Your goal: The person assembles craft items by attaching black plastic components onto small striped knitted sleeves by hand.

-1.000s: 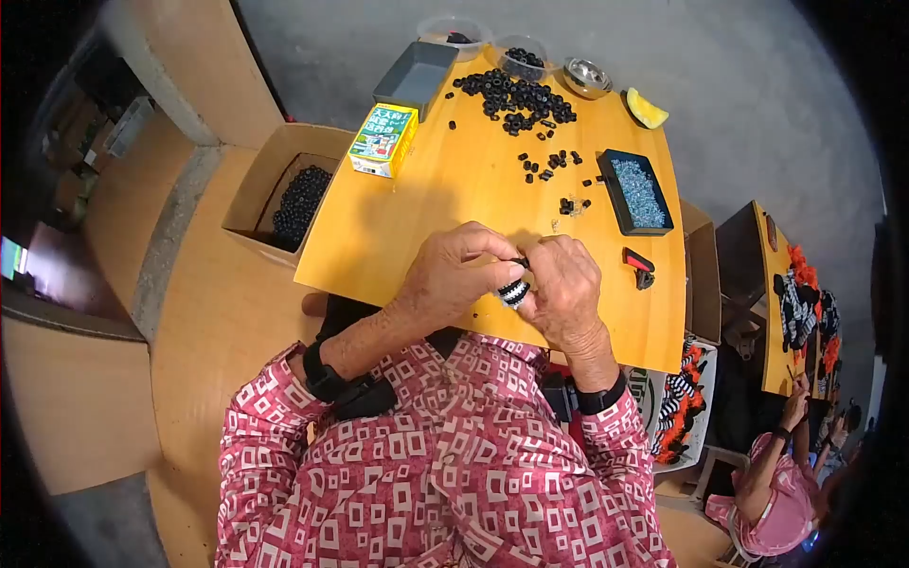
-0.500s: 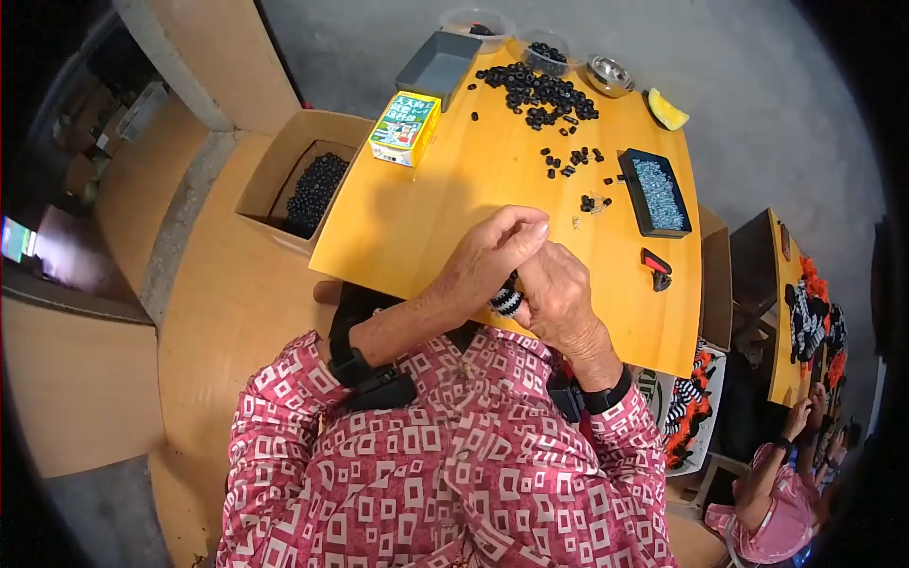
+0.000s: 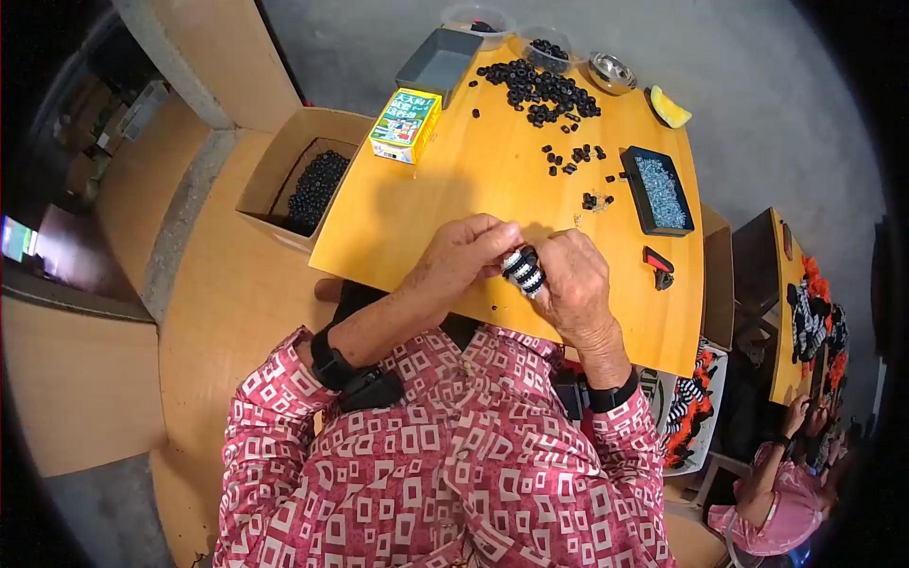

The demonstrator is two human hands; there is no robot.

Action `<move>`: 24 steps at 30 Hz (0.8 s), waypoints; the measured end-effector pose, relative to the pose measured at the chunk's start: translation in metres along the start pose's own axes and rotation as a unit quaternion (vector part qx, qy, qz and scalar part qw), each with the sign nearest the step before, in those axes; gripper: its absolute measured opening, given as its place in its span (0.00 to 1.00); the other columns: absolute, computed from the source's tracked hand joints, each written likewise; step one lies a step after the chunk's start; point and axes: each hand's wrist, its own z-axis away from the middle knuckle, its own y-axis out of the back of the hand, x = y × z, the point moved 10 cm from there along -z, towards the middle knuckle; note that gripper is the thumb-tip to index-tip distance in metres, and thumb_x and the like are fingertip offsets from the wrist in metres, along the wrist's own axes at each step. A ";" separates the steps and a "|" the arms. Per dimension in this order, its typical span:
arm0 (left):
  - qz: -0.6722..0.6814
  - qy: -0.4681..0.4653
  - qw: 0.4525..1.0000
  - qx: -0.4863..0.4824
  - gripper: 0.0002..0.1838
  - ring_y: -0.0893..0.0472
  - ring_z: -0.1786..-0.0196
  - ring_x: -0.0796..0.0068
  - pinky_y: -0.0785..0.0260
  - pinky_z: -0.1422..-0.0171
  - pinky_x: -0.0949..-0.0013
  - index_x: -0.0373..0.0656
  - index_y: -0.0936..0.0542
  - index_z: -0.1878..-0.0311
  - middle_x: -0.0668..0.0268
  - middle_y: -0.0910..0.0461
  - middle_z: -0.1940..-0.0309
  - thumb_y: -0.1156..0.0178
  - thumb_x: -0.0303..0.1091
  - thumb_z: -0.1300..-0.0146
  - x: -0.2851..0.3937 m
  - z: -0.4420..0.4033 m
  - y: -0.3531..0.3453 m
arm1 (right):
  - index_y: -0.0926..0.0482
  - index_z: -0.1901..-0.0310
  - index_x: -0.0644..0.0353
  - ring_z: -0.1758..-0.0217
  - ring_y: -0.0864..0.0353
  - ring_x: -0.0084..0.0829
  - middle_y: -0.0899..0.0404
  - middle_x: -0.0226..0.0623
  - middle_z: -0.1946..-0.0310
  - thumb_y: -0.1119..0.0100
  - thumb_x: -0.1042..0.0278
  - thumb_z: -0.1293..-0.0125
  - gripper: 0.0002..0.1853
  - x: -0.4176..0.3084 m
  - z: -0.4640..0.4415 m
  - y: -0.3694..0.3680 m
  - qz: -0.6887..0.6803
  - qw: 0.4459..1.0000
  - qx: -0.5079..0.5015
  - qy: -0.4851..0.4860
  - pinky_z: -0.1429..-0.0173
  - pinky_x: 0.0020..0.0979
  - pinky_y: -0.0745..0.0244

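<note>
A small black-and-white striped fabric piece (image 3: 524, 273), with a dark part at its upper end, is gripped in my right hand (image 3: 575, 284) over the table's near edge. My left hand (image 3: 469, 251) is beside it, thumb and forefinger pinched together close to the piece's upper left end. What lies between those left fingertips is too small to make out. Past my hands, several small black cylindrical parts (image 3: 568, 161) are scattered on the yellow table (image 3: 379, 222). A red-and-black tool (image 3: 656, 260) lies to the right of my right hand.
At the back are a heap of black parts (image 3: 544, 93), a grey tray (image 3: 437, 64), clear tubs and a metal bowl (image 3: 612, 74). A yellow-green box (image 3: 405, 126) stands left; a black tray of bluish bits (image 3: 660, 192) lies right. Another person (image 3: 772, 492) sits at the far right.
My hands have moved apart and turned, so more of the striped piece shows. The left hand's fingers no longer overlap the right hand, and the left wrist has shifted slightly left.
</note>
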 end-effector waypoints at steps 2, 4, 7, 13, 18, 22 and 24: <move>-0.030 0.019 0.999 -0.010 0.17 0.23 0.57 0.84 0.30 0.50 0.76 0.38 0.18 0.54 0.71 0.19 0.62 0.39 0.45 0.28 -0.002 0.001 -0.001 | 0.26 0.65 0.63 0.68 0.25 0.43 0.28 0.40 0.73 0.32 0.75 0.52 0.13 -0.001 -0.002 0.002 0.010 1.000 0.008 0.003 0.61 0.40 0.27; -0.042 -0.061 0.997 -0.029 0.13 0.24 0.60 0.86 0.31 0.54 0.78 0.38 0.17 0.57 0.73 0.20 0.65 0.36 0.39 0.31 0.012 0.003 -0.010 | 0.25 0.64 0.64 0.67 0.25 0.43 0.28 0.41 0.73 0.32 0.75 0.52 0.13 -0.003 -0.003 0.003 0.022 1.000 0.016 0.009 0.60 0.40 0.26; -0.051 -0.099 0.993 -0.046 0.11 0.24 0.60 0.86 0.31 0.55 0.78 0.35 0.17 0.55 0.73 0.20 0.65 0.33 0.34 0.34 0.012 0.003 -0.009 | 0.22 0.58 0.67 0.65 0.23 0.42 0.25 0.42 0.71 0.33 0.76 0.52 0.16 -0.007 -0.005 0.001 0.023 1.000 0.008 0.013 0.58 0.40 0.25; -0.093 -0.153 0.981 -0.079 0.13 0.23 0.53 0.84 0.30 0.46 0.77 0.34 0.18 0.48 0.71 0.18 0.56 0.35 0.30 0.32 0.027 0.009 -0.010 | 0.20 0.47 0.66 0.57 0.18 0.44 0.18 0.44 0.62 0.34 0.80 0.49 0.23 0.005 -0.005 0.002 -0.090 0.994 -0.013 -0.056 0.52 0.39 0.22; -0.076 -0.147 0.981 -0.100 0.13 0.23 0.51 0.84 0.30 0.44 0.76 0.34 0.18 0.47 0.70 0.18 0.54 0.37 0.30 0.30 0.028 0.015 -0.011 | 0.19 0.45 0.64 0.56 0.17 0.44 0.16 0.44 0.60 0.33 0.79 0.47 0.24 0.006 -0.004 0.008 -0.218 0.970 -0.005 -0.112 0.51 0.38 0.21; -0.058 -0.124 0.986 -0.098 0.13 0.23 0.55 0.85 0.30 0.49 0.78 0.33 0.18 0.47 0.73 0.19 0.59 0.36 0.28 0.31 0.022 0.012 -0.011 | 0.19 0.47 0.64 0.56 0.17 0.42 0.16 0.42 0.61 0.32 0.78 0.47 0.22 0.000 -0.001 0.010 -0.124 0.992 0.009 -0.028 0.51 0.38 0.22; -0.066 -0.132 0.984 -0.095 0.13 0.23 0.55 0.85 0.30 0.49 0.78 0.34 0.17 0.47 0.73 0.20 0.58 0.36 0.28 0.32 0.019 0.010 -0.009 | 0.18 0.49 0.64 0.56 0.17 0.41 0.16 0.42 0.62 0.32 0.78 0.48 0.21 -0.001 -0.001 0.011 -0.112 0.993 0.017 -0.020 0.51 0.38 0.22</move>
